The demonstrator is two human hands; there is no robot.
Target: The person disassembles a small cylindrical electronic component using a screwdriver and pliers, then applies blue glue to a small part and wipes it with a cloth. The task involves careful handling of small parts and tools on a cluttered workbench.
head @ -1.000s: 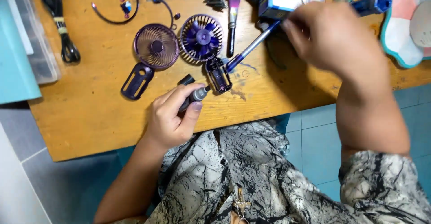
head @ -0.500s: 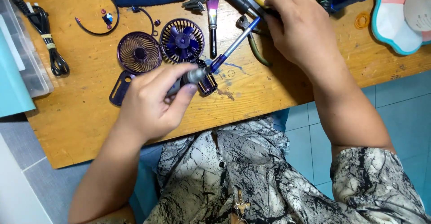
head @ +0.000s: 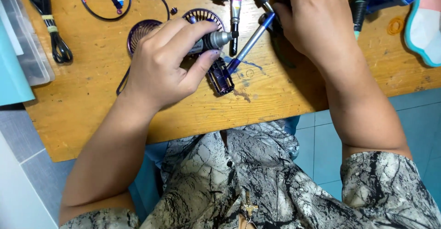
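Silvery cylinder (head: 215,40) in left hand (head: 167,59).

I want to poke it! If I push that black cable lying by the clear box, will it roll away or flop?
The black cable would probably flop and drag, not roll: it lies in soft loops on the wooden table. A yellowish tie binds the loops, so it would likely slide as one bundle. It looks thin, so probably light.
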